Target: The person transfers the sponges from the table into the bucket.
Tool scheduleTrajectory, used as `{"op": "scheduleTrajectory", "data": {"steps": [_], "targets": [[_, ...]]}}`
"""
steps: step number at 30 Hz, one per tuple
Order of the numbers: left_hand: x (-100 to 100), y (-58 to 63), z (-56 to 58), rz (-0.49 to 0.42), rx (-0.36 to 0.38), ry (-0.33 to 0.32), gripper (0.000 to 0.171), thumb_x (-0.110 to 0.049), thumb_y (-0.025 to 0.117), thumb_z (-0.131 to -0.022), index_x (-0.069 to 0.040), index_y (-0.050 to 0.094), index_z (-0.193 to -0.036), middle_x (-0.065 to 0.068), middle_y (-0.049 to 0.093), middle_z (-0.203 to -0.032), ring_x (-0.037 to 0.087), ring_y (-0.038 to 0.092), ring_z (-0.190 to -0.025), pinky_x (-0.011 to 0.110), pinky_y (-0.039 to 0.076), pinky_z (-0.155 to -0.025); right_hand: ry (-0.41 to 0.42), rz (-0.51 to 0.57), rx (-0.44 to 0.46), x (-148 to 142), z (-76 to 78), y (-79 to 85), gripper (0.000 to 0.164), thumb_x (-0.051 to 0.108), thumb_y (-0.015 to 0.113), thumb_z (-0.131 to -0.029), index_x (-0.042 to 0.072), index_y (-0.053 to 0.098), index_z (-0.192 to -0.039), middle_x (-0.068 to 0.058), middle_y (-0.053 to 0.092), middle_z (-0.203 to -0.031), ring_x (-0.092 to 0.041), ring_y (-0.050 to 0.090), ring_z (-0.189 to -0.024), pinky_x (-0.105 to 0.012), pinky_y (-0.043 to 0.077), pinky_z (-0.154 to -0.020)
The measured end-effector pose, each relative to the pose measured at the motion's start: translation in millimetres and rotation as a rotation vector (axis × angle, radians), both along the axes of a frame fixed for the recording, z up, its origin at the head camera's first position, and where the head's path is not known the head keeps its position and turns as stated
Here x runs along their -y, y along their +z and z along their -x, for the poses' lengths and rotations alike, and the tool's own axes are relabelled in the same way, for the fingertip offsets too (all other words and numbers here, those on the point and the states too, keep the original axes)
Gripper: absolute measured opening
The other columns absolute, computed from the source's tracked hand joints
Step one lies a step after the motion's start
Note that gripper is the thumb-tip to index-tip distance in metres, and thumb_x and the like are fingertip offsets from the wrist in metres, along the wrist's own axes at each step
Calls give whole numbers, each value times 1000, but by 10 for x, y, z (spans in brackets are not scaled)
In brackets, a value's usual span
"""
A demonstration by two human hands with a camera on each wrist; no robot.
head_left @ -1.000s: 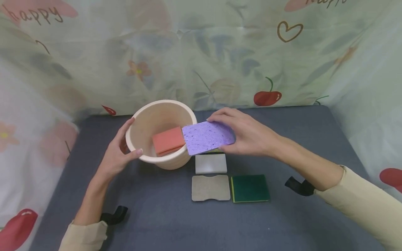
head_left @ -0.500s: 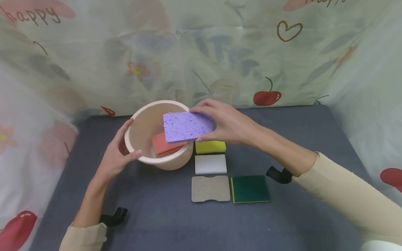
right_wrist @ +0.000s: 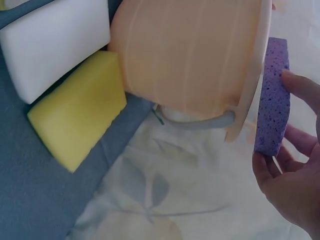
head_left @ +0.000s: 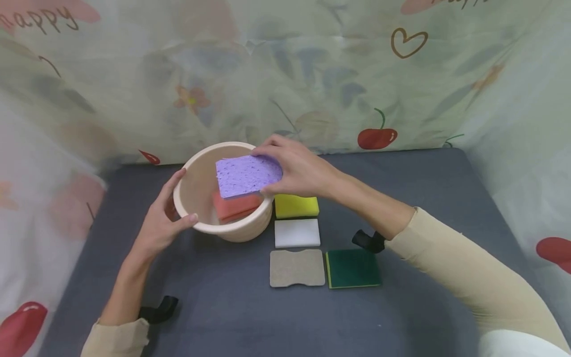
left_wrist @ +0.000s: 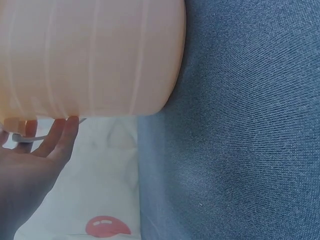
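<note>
My right hand (head_left: 296, 168) pinches a purple sponge (head_left: 245, 176) by its edges, above the mouth of a cream bucket (head_left: 238, 232). From the right wrist view, the purple sponge (right_wrist: 274, 97) appears edge-on, just beyond the bucket's rim (right_wrist: 250, 85). My left hand (head_left: 162, 220) grips the bucket's left rim, thumb over the near edge. In the left wrist view its fingers (left_wrist: 65, 137) lie against the bucket's ribbed wall (left_wrist: 95, 55). Inside the bucket rests a folded salmon-coloured sponge or cloth (head_left: 236, 206), partly covered by the purple sponge.
Right of the bucket lie a yellow sponge (head_left: 296, 207) and a white sponge block (head_left: 297, 233). Nearer are a grey notched pad (head_left: 297, 268) and a green-topped scouring sponge (head_left: 353, 268). A patterned curtain (head_left: 321, 74) stands behind the dark table (head_left: 223, 317).
My right hand has carried the purple sponge left, from the bucket's right rim to over its opening, uncovering the yellow sponge. The left hand keeps its grip on the rim.
</note>
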State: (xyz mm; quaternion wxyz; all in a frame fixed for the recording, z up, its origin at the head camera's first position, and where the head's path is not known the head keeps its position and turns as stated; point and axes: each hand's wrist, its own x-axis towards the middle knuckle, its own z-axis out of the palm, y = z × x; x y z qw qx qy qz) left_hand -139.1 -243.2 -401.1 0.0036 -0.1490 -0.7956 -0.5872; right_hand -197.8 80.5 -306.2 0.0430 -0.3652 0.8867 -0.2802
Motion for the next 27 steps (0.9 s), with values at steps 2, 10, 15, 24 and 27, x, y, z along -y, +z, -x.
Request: {"op": "scheduleTrajectory", "data": {"steps": [2,10,15,24,27], "targets": [[-1,0,-4,1,2,2,96,13,68,-81,-20,24,-159,13,27,-159,25,44,-129,16,46,-90,-9,2,9,41,15,-7,66,30,81,-80,13,57,-139,-2,52,-129,-15,50,-116,-29,41,-97],[2,8,-6,3,-1,10,95,13,69,-80,-20,25,-158,14,28,-158,19,45,-127,15,45,-90,-9,5,48,225,69,-3,64,29,80,-79,14,58,-138,-3,56,-128,-15,52,-114,-29,42,-96],[-1,22,6,10,0,4,95,11,70,-81,-20,25,-158,13,27,-159,21,43,-129,15,45,-90,10,5,68,335,83,-18,65,27,81,-79,14,58,-138,-4,57,-127,-15,52,-113,-28,42,-96],[-1,9,15,4,-7,0,95,11,70,-81,-20,25,-158,12,28,-158,14,45,-128,15,46,-90,55,-17,62,501,109,-75,67,29,83,-77,14,60,-138,-4,57,-127,-15,51,-115,-28,40,-97],[-2,2,14,6,-11,1,94,9,71,-81,-20,25,-158,14,30,-157,13,46,-126,15,46,-90,74,-33,69,551,110,-94,66,29,84,-76,13,61,-136,-3,58,-127,-15,51,-116,-28,40,-98]]}}
